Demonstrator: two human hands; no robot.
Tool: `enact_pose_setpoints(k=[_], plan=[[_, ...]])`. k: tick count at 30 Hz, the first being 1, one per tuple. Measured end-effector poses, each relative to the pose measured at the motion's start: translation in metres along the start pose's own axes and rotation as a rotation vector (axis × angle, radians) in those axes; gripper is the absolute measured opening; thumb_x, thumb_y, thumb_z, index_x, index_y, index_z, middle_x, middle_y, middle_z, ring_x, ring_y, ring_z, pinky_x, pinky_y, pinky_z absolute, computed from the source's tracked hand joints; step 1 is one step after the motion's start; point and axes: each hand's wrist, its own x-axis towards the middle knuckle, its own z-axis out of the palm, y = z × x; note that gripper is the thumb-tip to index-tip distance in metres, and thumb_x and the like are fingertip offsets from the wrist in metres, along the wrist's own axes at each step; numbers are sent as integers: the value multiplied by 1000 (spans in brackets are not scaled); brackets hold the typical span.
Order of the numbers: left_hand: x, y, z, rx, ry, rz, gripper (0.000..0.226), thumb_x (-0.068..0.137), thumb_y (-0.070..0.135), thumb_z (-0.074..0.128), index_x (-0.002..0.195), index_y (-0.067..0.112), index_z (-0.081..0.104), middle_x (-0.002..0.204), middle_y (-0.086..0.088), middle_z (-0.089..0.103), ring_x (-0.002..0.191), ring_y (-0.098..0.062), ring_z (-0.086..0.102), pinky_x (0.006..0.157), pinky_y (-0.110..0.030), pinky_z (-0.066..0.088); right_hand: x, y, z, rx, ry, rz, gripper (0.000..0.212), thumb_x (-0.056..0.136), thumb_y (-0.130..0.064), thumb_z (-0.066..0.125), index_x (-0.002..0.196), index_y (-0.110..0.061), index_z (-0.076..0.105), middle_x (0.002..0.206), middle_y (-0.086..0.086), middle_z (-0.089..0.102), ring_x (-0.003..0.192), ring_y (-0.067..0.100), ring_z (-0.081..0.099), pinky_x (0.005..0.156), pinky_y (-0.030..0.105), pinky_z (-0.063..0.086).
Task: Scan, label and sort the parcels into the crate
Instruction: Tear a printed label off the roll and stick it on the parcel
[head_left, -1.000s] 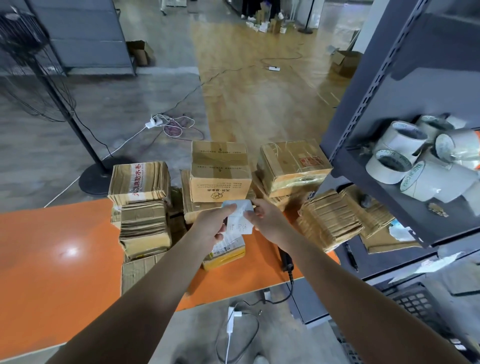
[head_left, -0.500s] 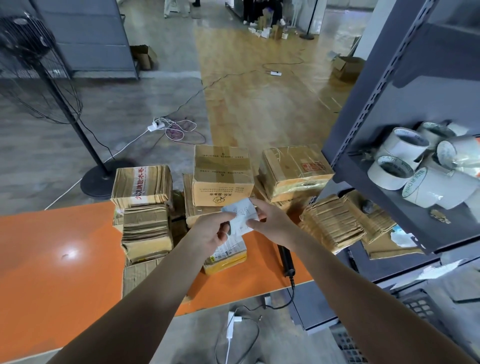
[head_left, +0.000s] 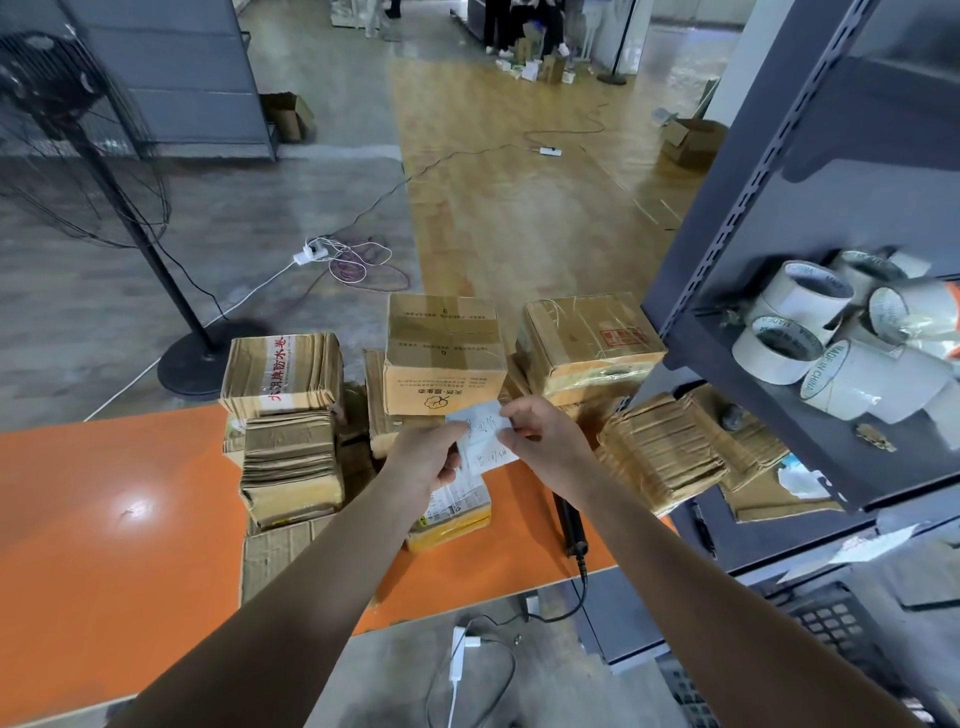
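Both hands hold a white paper label (head_left: 483, 439) with handwriting above the orange table (head_left: 114, 525). My left hand (head_left: 426, 454) grips its left edge and my right hand (head_left: 540, 434) pinches its upper right corner. Directly below the label lies a small yellow parcel (head_left: 452, 514) with a printed sheet on top. Behind it stand several brown taped parcels, among them a carton (head_left: 444, 353) with a flower logo. A black handheld scanner (head_left: 569, 522) lies on the table right of the yellow parcel. A dark crate (head_left: 826, 623) sits low at the right, partly out of view.
A grey metal shelf (head_left: 779, 400) at the right carries white tape rolls (head_left: 810, 343) and flat parcels. A black standing fan (head_left: 78, 135) is beyond the table at the left. Cables and a power strip (head_left: 311, 254) lie on the floor. A white charger cable (head_left: 460, 654) hangs below the table edge.
The label has tilted and shifted slightly in my hands; my right hand's pinch moved to its upper right corner. The parcels have not moved.
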Motion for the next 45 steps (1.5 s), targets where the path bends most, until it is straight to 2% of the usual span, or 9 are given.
enact_pose_setpoints(k=[6, 12, 21, 28, 33, 35, 39, 41, 45], plan=[[-1, 6, 2, -183, 11, -137, 13, 89, 5, 63, 102, 6, 61, 75, -5, 58, 55, -9, 45, 43, -14, 41, -1, 4, -2, -18, 37, -26, 20, 90, -14, 70, 106, -26, 68, 103, -17, 66, 90, -10, 62, 76, 8, 49], [-3, 7, 3, -243, 10, -220, 5, 89, 7, 64, 93, 7, 61, 72, -6, 58, 52, -7, 42, 42, -12, 39, 0, 9, 1, -219, 123, -245, 21, 90, -13, 71, 110, -9, 70, 107, 1, 68, 95, 7, 65, 86, 17, 53], [-5, 9, 5, -271, 31, -236, 5, 88, 8, 66, 90, 7, 61, 73, -7, 61, 53, -7, 46, 42, -12, 40, 3, 15, 4, -302, 164, -397, 6, 89, -11, 71, 95, -10, 70, 94, 1, 65, 84, 10, 64, 78, 20, 54], [-3, 8, 2, -234, 40, -256, 6, 88, 11, 67, 89, 7, 62, 70, -7, 62, 50, -7, 46, 40, -13, 40, -1, 9, 0, -173, -35, -173, 15, 102, -13, 50, 90, -19, 55, 82, -2, 60, 75, 2, 54, 68, 14, 44], [-1, 9, 1, -197, 56, -279, 12, 88, 14, 67, 78, 10, 61, 54, -1, 55, 43, -5, 40, 36, -13, 36, -5, 9, -4, 68, -227, -34, 33, 101, -22, 52, 75, -42, 51, 112, 15, 65, 113, 26, 62, 96, 41, 55], [-1, 9, 2, -178, 62, -269, 9, 89, 14, 66, 81, 11, 62, 51, 0, 55, 42, -4, 40, 35, -13, 35, -6, 6, -7, 111, -262, -20, 34, 101, -21, 52, 74, -41, 52, 118, 15, 64, 118, 24, 60, 98, 40, 53], [0, 8, 5, -186, 60, -168, 7, 94, 22, 62, 97, 15, 64, 73, -4, 58, 50, -9, 41, 44, -17, 35, -2, 6, -8, 139, -210, 41, 38, 104, -17, 44, 74, -38, 53, 118, 12, 63, 115, 22, 61, 95, 43, 56], [-1, 6, 2, -194, -38, -89, 10, 96, 27, 60, 98, 16, 60, 74, -4, 57, 54, -11, 42, 47, -20, 34, 0, 4, -9, 166, -165, 92, 25, 105, -14, 43, 85, -26, 53, 118, 11, 64, 113, 21, 63, 92, 43, 57], [-3, -1, -3, -13, -229, 105, 9, 90, 9, 64, 99, 8, 61, 70, -4, 51, 60, -12, 42, 51, -21, 32, 4, 3, -10, 233, -137, 192, 17, 104, -11, 43, 90, -15, 51, 118, 10, 65, 109, 23, 65, 93, 46, 57]])
